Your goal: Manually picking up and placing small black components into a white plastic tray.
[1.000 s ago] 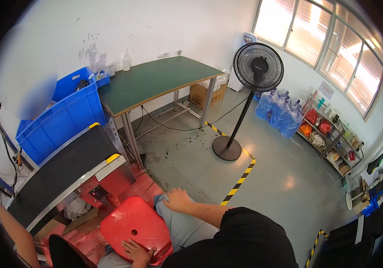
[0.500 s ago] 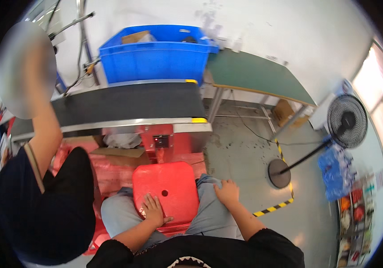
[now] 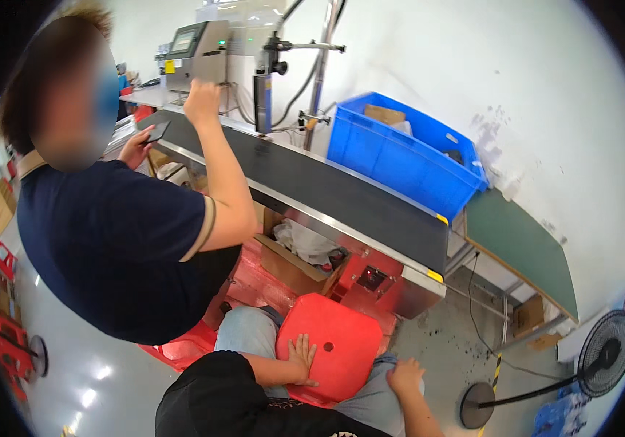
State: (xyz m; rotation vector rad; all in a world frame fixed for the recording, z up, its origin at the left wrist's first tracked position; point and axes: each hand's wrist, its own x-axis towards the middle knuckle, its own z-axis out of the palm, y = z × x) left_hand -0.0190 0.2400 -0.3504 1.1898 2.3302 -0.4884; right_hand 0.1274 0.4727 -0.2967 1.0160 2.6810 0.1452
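My left hand (image 3: 301,359) lies on the seat of a red plastic stool (image 3: 345,331), palm down with the fingers spread; it grips nothing. The stool, with a round hole in its seat, stands between my knees. On my right knee rests my right hand (image 3: 405,379), also empty, its fingers laid over the jeans. Beyond the stool runs a conveyor with a black belt (image 3: 341,198). At its left a person (image 3: 119,240) in a dark shirt sits beside me, one hand raised over the belt and the other around a dark phone-like object (image 3: 157,132).
A blue plastic crate (image 3: 400,156) stands behind the belt. Above the belt, a printer head (image 3: 263,102) hangs near a metal control unit (image 3: 199,54). An open cardboard box (image 3: 290,266) sits underneath. To the right are a green-topped table (image 3: 523,244) and a floor fan (image 3: 607,349).
The view has swung left, bringing the seated person and the control unit further in. My hands stay on the stool and the knee.
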